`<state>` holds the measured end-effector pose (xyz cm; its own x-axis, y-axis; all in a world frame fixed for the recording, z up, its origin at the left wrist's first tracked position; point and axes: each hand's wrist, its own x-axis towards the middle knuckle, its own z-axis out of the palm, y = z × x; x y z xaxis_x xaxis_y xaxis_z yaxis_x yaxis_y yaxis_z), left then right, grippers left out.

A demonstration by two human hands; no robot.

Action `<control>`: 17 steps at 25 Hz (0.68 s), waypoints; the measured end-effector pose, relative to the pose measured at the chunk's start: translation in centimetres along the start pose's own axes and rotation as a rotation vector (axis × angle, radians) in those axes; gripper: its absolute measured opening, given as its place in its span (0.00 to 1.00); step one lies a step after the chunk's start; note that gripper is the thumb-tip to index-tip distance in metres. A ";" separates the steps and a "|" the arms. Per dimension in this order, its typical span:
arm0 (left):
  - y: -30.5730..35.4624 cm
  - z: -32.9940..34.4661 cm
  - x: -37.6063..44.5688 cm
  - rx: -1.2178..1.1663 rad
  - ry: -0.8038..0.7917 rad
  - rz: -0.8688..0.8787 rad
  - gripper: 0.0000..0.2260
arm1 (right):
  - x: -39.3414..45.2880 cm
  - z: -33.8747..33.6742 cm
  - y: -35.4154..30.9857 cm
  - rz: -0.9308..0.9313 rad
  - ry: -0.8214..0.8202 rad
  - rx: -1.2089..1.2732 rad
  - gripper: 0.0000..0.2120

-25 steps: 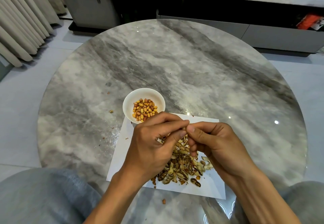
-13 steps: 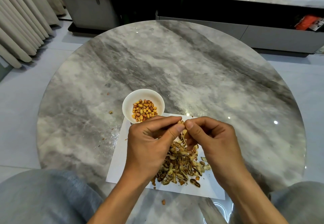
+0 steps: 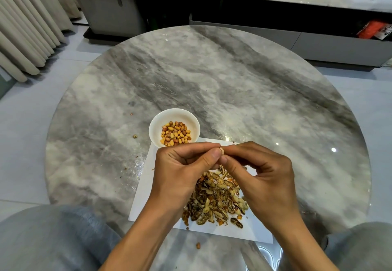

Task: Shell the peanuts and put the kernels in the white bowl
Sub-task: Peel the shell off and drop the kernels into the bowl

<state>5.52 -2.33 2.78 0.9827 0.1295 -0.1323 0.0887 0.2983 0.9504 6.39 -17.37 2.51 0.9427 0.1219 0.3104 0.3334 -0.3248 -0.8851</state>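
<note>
A small pale peanut (image 3: pixel 221 150) is pinched between the fingertips of both hands, just above the sheet of white paper (image 3: pixel 146 190). My left hand (image 3: pixel 182 173) holds it from the left with thumb and curled fingers. My right hand (image 3: pixel 261 175) pinches it from the right. The white bowl (image 3: pixel 156 122) stands just beyond my left hand, with several golden-brown kernels (image 3: pixel 175 136) in it. A heap of empty shells and skins (image 3: pixel 216 198) lies on the paper under my hands, partly hidden by them.
The round grey marble table (image 3: pixel 233 84) stretches bare beyond the bowl. One loose kernel (image 3: pixel 198 245) lies near the front edge, and small crumbs (image 3: pixel 134 136) dot the left side. My knees show at both lower corners. A low cabinet stands behind the table.
Both hands have risen a little from the shell heap and moved toward the bowl. The peanut now shows between the fingertips.
</note>
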 end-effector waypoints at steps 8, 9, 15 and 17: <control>-0.5 0.8 -0.1 -0.233 0.097 -0.160 0.05 | -0.7 1.3 -0.1 0.035 0.140 0.090 0.07; -0.5 0.8 0.0 -0.251 0.100 -0.168 0.05 | -0.7 1.4 -0.3 0.071 0.148 0.143 0.07; -0.8 0.5 0.1 -0.225 0.073 -0.147 0.07 | -0.1 1.5 -0.7 0.603 0.140 0.617 0.06; -1.1 0.2 0.2 -0.011 0.053 -0.049 0.05 | 0.1 1.6 -0.6 0.783 0.099 0.753 0.09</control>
<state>5.62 -2.78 1.72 0.9671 0.1644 -0.1940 0.1347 0.3158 0.9392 6.25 -15.65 2.50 0.8991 0.0450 -0.4354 -0.4181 0.3824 -0.8240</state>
